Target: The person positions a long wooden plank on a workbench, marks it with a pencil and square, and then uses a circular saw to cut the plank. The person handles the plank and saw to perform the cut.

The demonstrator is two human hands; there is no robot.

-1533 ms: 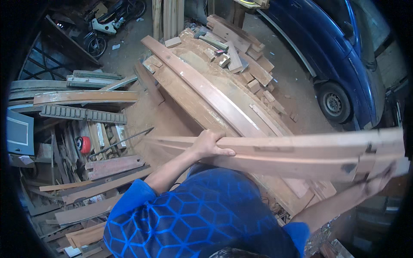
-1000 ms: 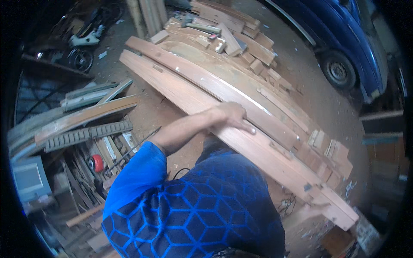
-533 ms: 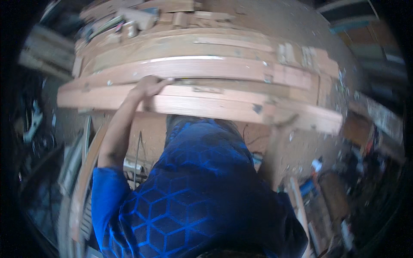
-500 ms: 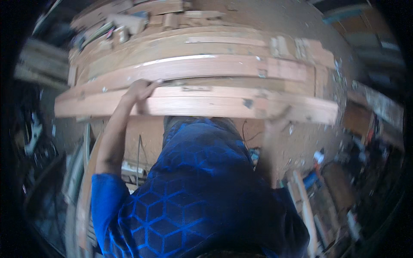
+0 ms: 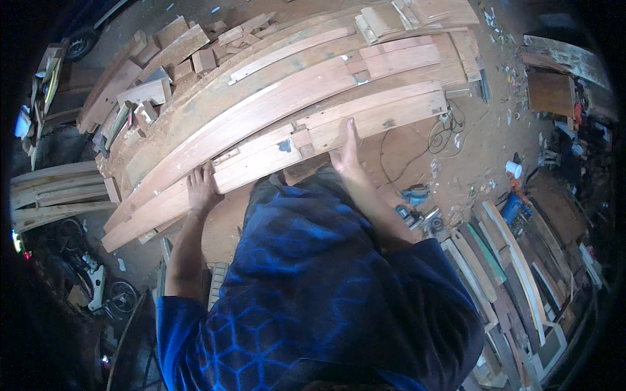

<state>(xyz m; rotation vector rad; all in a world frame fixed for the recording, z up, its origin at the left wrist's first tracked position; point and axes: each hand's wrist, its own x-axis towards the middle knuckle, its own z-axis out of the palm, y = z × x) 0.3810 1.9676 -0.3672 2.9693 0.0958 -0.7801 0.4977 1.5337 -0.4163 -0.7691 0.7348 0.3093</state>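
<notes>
A long pale pink wooden plank (image 5: 254, 167) spans the near edge of the wooden bench (image 5: 173, 133), with notches and a dark patch near its middle. My left hand (image 5: 202, 190) is closed on it left of the middle, fingers over the far side. My right hand (image 5: 345, 156) grips it right of the middle, thumb lying up across the top face. Just beyond, a second long plank (image 5: 287, 91) with a notched joint lies nearly parallel.
Offcuts (image 5: 202, 62) cover the bench's far side. Stacked boards (image 5: 55, 192) and a motorbike (image 5: 94, 287) are at left, a car wheel (image 5: 81, 45) at top left. Cables (image 5: 430, 140), power tools (image 5: 417, 215) and more boards (image 5: 515, 280) lie at right.
The view has swung round, leaving the bench across the top. The plank, earlier held above and across the bench, now lies alongside the second plank, both my hands on it.
</notes>
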